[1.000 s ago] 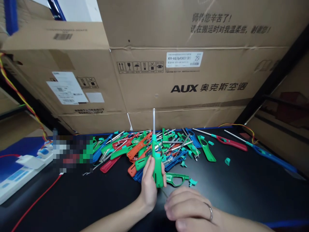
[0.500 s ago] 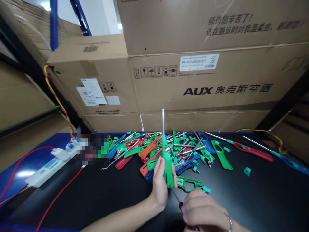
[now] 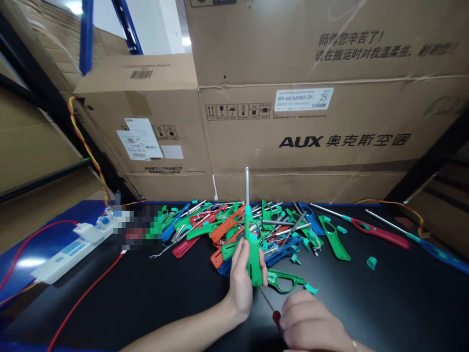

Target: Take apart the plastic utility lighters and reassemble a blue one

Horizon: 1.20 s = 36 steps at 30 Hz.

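My left hand (image 3: 242,281) is wrapped round the body of a green gas lighter (image 3: 255,264), held upright with its long metal tube pointing away. In my right hand (image 3: 311,320) is a screwdriver (image 3: 276,317) with a dark red handle; my closed fingers cover most of that handle. The thin metal shaft reaches up and left to the lower end of the lighter. Whether its tip touches the lighter I cannot tell. Just right of my left hand lies an opened green lighter shell (image 3: 286,280) with a teal piece (image 3: 311,288) at its end.
Behind my hands spreads a heap of lighter shells, metal tubes and small parts (image 3: 227,225). A red lighter (image 3: 381,232) and a blue lighter (image 3: 445,252) lie to the right. A power strip (image 3: 62,261) with cables stands left. Large cardboard boxes (image 3: 311,171) close off the back.
My right hand has shifted slightly right and down with the screwdriver, and more of the shaft shows below the lighter. My left hand and the lighter stay almost where they were.
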Each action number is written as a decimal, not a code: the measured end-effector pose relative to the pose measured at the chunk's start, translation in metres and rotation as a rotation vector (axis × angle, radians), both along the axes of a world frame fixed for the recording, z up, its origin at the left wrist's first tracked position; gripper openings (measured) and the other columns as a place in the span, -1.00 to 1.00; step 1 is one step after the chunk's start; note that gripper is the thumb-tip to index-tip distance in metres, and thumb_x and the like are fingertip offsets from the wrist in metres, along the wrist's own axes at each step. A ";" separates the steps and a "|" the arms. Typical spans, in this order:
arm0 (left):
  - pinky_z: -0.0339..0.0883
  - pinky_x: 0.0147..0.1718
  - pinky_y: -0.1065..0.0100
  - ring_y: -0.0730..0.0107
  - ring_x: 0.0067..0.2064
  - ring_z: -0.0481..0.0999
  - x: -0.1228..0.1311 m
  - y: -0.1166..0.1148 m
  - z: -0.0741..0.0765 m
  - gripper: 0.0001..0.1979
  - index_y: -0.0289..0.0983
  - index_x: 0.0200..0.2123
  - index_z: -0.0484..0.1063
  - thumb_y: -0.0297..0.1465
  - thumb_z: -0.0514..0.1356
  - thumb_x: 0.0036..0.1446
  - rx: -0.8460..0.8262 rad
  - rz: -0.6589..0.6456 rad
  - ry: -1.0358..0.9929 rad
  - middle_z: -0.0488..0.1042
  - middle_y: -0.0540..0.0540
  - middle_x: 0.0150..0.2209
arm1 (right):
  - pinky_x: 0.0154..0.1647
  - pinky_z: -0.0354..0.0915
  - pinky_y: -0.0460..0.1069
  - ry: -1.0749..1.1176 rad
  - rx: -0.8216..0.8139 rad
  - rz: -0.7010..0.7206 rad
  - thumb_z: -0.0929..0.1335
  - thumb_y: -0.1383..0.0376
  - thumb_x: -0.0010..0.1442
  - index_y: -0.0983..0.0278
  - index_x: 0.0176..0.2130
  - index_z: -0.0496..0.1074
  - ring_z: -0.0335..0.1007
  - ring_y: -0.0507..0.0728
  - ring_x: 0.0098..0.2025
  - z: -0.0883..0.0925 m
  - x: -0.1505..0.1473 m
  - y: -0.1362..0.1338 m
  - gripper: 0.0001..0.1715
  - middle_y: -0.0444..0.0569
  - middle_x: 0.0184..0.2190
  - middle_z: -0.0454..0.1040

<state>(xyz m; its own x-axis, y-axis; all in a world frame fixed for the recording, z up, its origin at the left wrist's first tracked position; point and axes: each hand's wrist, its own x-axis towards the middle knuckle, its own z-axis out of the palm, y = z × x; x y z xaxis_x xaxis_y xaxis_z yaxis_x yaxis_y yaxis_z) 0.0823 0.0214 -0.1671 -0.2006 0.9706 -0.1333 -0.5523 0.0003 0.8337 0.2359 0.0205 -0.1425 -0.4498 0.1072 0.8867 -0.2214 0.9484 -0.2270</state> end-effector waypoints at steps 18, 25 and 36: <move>0.24 -0.56 0.44 0.53 -0.61 0.31 -0.004 0.002 0.006 -0.48 -0.27 -0.49 0.34 0.07 0.17 0.21 0.031 0.008 0.053 0.32 0.02 -0.51 | 0.10 0.52 -0.01 0.038 0.005 -0.061 0.26 0.38 0.44 0.34 0.04 0.49 0.57 0.10 -0.01 -0.005 -0.008 -0.009 -0.73 0.04 -0.23 0.59; 0.24 -0.58 0.45 0.53 -0.59 0.32 -0.003 0.003 0.006 -0.47 -0.27 -0.47 0.33 0.10 0.22 0.15 0.018 0.021 0.023 0.34 0.01 -0.49 | 0.10 0.53 0.02 -0.024 0.058 -0.107 0.36 0.37 0.35 0.25 0.03 0.54 0.57 0.12 -0.02 -0.009 -0.002 -0.008 -0.73 0.02 -0.15 0.59; 0.18 -0.57 0.46 0.56 -0.57 0.30 -0.004 0.004 0.002 -0.46 -0.28 -0.44 0.35 0.12 0.20 0.17 0.007 0.022 0.046 0.41 -0.02 -0.46 | 0.15 0.50 0.01 0.010 0.010 -0.069 0.25 0.36 0.45 0.32 0.00 0.52 0.55 0.11 0.05 0.006 0.000 -0.004 -0.72 0.05 -0.20 0.58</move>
<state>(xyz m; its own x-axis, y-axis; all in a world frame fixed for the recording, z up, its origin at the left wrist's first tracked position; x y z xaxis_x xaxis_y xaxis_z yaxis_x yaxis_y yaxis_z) 0.0782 0.0256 -0.1651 -0.2273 0.9668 -0.1167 -0.5131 -0.0170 0.8582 0.2355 0.0168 -0.1363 -0.4328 0.1293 0.8922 -0.1573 0.9636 -0.2160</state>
